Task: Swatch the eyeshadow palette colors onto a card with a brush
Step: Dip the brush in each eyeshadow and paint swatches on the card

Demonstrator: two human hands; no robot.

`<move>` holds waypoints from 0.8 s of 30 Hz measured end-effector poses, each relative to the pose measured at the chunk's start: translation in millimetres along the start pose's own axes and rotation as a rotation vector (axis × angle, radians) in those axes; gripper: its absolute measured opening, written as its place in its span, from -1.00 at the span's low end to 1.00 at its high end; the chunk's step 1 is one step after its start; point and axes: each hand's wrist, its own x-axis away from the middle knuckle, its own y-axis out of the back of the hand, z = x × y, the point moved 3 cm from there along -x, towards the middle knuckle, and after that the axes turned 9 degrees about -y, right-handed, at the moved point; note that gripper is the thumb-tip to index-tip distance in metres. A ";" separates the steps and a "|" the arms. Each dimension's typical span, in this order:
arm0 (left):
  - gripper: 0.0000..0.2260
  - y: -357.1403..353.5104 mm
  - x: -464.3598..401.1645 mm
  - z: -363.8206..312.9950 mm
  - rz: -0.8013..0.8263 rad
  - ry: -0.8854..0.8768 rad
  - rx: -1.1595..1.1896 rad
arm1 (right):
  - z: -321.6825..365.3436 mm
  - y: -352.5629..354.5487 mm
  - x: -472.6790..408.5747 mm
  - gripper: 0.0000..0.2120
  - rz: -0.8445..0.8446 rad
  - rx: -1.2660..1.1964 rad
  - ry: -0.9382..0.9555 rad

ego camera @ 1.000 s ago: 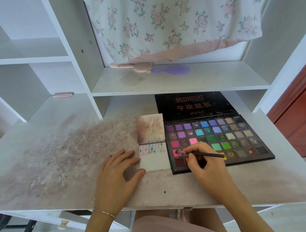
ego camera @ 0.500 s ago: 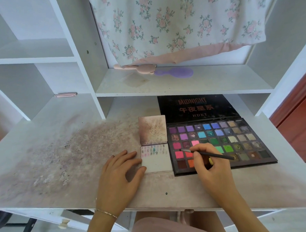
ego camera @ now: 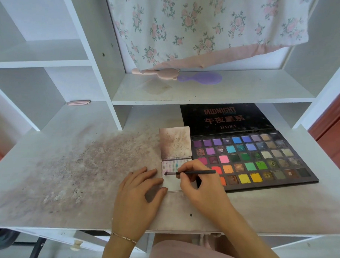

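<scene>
The right hand [ego camera: 201, 183] pinches the brush [ego camera: 190, 172], its tip on the card [ego camera: 172, 184] near the desk's [ego camera: 69, 172] front edge; the flat left hand [ego camera: 138, 196] steadies it. Overlapping strokes could muddy neighbouring swatches.

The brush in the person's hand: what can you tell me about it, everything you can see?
The brush is thin, with a straight dark handle and a small tuft at its left end that looks dusted pinkish. It lies nearly level, tip pointing left. The right hand pinches it near the tuft end, and the handle's rear sticks out over the eyeshadow palette. The tuft is on or just above the white card, below a row of faint swatches; contact is not certain. The left hand rests at the card's left edge.
</scene>
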 end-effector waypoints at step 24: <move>-0.89 1.8 0.8 -2.2 -0.002 0.007 0.006 | -3.7 -3.4 -1.7 -0.71 0.053 0.036 -0.031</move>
